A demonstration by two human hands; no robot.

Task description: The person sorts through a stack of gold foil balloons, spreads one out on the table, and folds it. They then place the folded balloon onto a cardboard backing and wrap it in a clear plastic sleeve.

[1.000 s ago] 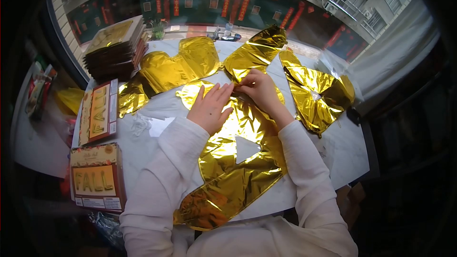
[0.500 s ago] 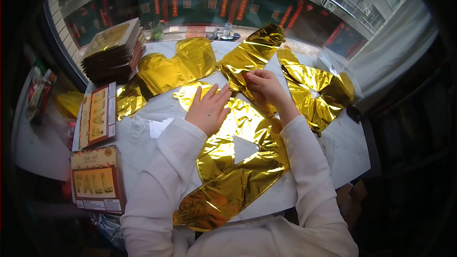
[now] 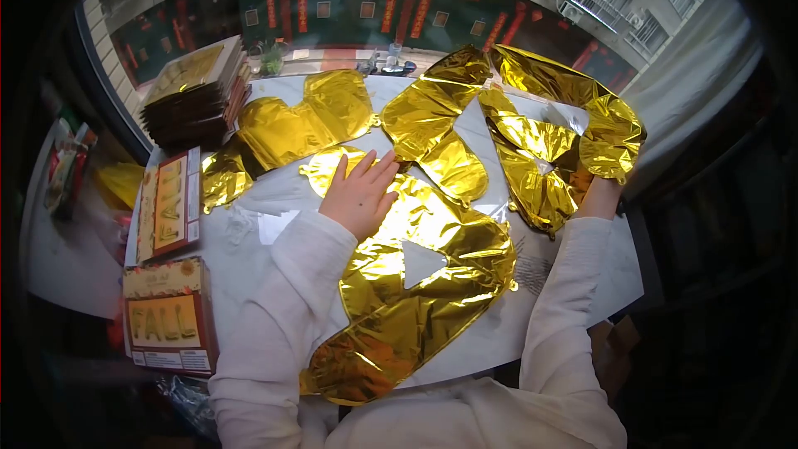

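You have two gold foil letter balloons with a hole (image 3: 432, 308) and at least two more gold foil balloons (image 3: 299, 129), their overlaps hiding the exact count. You also have two visible FALL box fronts (image 3: 166, 320) and one box stack (image 3: 195, 100), its layers too blurred to count.

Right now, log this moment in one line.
left hand: on A-shaped gold foil | right hand: mostly hidden behind arched foil | FALL boxes: at left

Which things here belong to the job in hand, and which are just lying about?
Seemingly in the job:
near gold foil, under the left hand
right gold foil, partly hiding the right hand
far-left gold foil, same material, untouched

Apparently lying about:
FALL boxes, perhaps related
box stack
curtain
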